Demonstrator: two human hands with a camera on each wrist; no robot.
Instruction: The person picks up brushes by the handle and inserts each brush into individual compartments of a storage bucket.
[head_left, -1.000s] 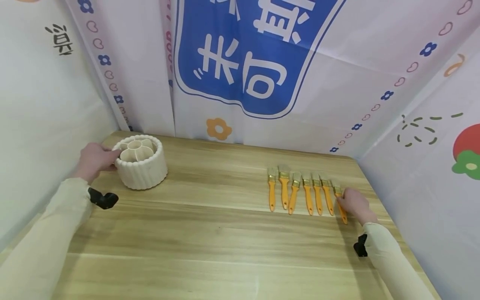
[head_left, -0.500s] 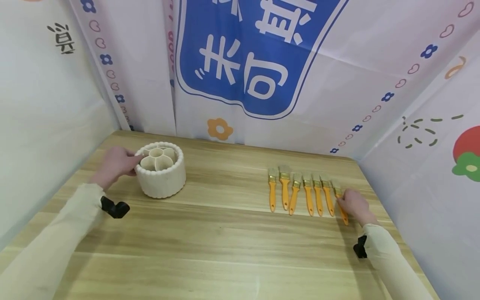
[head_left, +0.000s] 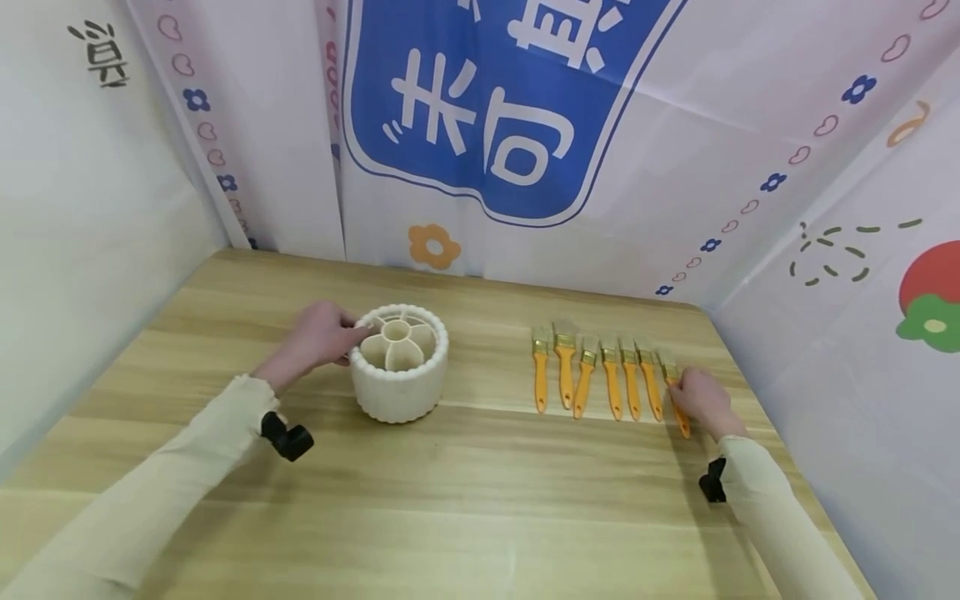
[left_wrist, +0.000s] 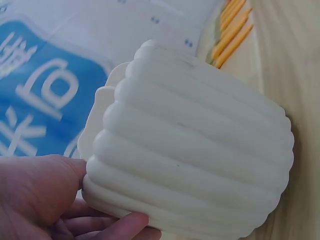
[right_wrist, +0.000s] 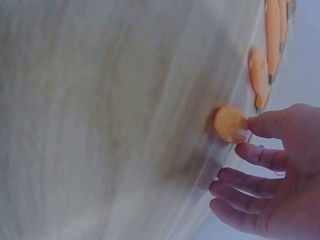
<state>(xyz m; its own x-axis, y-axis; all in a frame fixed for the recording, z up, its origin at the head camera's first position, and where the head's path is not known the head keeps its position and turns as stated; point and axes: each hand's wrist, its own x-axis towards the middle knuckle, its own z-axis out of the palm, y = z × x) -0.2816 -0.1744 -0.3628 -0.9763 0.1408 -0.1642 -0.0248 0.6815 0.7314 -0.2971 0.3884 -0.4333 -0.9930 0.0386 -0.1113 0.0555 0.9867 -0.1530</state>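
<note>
A round white ribbed holder (head_left: 397, 392), divided inside into petal-shaped compartments, stands left of centre in the head view. My left hand (head_left: 318, 337) grips its left rim; in the left wrist view the thumb is at the rim and the fingers lie along the ribbed wall (left_wrist: 190, 135). On the right, my right hand (head_left: 702, 393) pinches the orange handle of the rightmost paintbrush (head_left: 680, 419) between thumb and index finger. In the right wrist view that handle (right_wrist: 230, 124) appears end-on, while the other fingers hang loosely bent.
Several more flat paintbrushes (head_left: 611, 387) with orange handles lie in a row left of my right hand, bristles toward the back. The wooden table (head_left: 465, 508) is bounded by a printed cloth (head_left: 645, 167) at the back and pale walls at both sides.
My left hand has brought the white holder rightward and a little nearer, from the table's far left toward the middle. The right hand keeps its pinch on the paintbrush, almost still.
</note>
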